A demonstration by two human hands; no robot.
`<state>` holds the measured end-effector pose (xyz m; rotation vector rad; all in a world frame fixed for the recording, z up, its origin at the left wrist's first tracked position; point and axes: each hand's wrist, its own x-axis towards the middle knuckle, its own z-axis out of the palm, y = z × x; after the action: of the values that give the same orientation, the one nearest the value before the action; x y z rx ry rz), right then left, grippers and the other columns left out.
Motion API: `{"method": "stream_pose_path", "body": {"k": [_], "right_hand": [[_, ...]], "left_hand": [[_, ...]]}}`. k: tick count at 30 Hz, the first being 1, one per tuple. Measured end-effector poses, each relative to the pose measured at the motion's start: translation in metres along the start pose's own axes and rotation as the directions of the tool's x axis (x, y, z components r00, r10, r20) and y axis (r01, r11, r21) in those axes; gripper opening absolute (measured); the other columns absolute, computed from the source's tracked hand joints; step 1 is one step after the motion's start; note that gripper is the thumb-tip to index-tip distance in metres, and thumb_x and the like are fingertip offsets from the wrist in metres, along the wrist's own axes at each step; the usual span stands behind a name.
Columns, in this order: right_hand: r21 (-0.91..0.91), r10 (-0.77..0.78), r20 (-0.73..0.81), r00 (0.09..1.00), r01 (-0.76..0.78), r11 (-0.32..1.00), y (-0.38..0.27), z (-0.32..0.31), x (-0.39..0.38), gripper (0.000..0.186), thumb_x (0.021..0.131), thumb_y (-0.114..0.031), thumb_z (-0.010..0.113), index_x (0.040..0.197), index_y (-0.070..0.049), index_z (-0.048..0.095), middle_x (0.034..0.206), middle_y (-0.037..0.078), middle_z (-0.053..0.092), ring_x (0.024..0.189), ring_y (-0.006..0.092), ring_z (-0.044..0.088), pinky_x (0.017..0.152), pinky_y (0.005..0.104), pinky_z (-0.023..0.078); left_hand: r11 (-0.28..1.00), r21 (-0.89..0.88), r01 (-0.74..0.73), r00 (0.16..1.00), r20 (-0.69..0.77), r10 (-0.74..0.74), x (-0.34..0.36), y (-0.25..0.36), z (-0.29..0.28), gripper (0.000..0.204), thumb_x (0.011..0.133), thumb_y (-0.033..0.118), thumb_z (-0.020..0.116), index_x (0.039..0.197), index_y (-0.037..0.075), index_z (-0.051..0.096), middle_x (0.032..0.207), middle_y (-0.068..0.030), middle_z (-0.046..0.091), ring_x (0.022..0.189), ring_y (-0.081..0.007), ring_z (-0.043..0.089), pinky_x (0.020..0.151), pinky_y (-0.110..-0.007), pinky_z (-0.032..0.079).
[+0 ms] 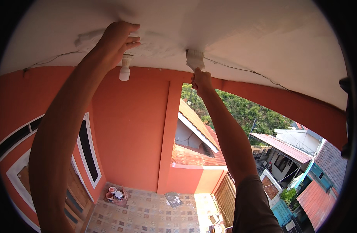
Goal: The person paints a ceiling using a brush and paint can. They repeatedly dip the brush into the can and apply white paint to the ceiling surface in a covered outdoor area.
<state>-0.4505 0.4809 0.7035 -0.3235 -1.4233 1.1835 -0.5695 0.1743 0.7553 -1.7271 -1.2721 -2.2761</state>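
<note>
My left hand (118, 40) is raised close to the white ceiling (240, 23), its fingers apart and nothing visible in them. Just below that hand, a white light bulb (124, 73) hangs from its socket. My right hand (202, 80) grips the handle of a putty knife (195, 59) with a wide, flat, whitish blade. The blade's far edge meets the ceiling, where a dark strip of shadow shows. Greyish smeared patches (89, 38) mark the ceiling around and behind my left hand.
A thin cable (254, 72) runs along the ceiling beside the blade. Orange walls (128, 124) and a wooden door (75, 190) stand below. Paint buckets (118, 195) and a grey sheet with white bits (173, 199) lie on the tiled floor (143, 217). Rooftops (281, 145) show beyond the opening.
</note>
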Motion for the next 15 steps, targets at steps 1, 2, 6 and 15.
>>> {"method": "stream_pose_path", "body": {"k": [1, 2, 6, 15], "right_hand": [[0.002, 0.002, 0.009, 1.000, -0.002, 1.000, -0.006, -0.001, -0.004, 0.029, 0.100, -0.025, 0.051, 0.081, -0.003, 0.049, 0.063, 0.005, 0.048, 0.042, 0.0113, 0.039, 0.036, 0.0283, 0.027], [0.010, 0.010, 0.017, 1.000, -0.010, 1.000, -0.012, -0.001, -0.007, 0.028, 0.099, -0.024, 0.051, 0.080, -0.003, 0.049, 0.063, 0.005, 0.048, 0.043, 0.0114, 0.039, 0.037, 0.0283, 0.027], [0.002, -0.020, 0.061, 0.998, 0.020, 1.000, -0.035, -0.002, -0.021, 0.030, 0.100, -0.024, 0.051, 0.078, -0.003, 0.048, 0.062, 0.005, 0.048, 0.042, 0.0116, 0.039, 0.037, 0.0288, 0.028], [0.091, -0.246, 0.025, 0.969, 0.242, 0.966, -0.040, -0.010, -0.087, 0.033, 0.102, -0.029, 0.050, 0.080, -0.006, 0.050, 0.058, 0.000, 0.045, 0.043, 0.0060, 0.036, 0.036, 0.0259, 0.027]], "left_hand": [[1.000, -0.010, -0.002, 1.000, -0.001, 0.002, 0.000, -0.001, 0.000, 0.066, 0.097, 0.015, 0.054, 0.139, -0.023, 0.019, 0.149, -0.0273, 0.029, 0.133, -0.0419, 0.045, 0.116, -0.043, 0.039], [1.000, -0.019, -0.003, 1.000, -0.002, 0.003, 0.000, -0.001, 0.000, 0.066, 0.097, 0.016, 0.054, 0.138, -0.023, 0.019, 0.149, -0.0275, 0.029, 0.133, -0.0419, 0.045, 0.116, -0.043, 0.039], [1.000, -0.028, -0.003, 1.000, -0.004, 0.003, 0.002, -0.003, 0.000, 0.069, 0.097, 0.017, 0.056, 0.138, -0.023, 0.018, 0.149, -0.0286, 0.027, 0.134, -0.0418, 0.044, 0.116, -0.043, 0.039], [1.000, 0.000, 0.017, 1.000, 0.019, -0.017, 0.006, -0.003, -0.004, 0.072, 0.097, 0.019, 0.056, 0.141, -0.021, 0.017, 0.151, -0.0289, 0.028, 0.134, -0.0419, 0.045, 0.115, -0.043, 0.039]]}}
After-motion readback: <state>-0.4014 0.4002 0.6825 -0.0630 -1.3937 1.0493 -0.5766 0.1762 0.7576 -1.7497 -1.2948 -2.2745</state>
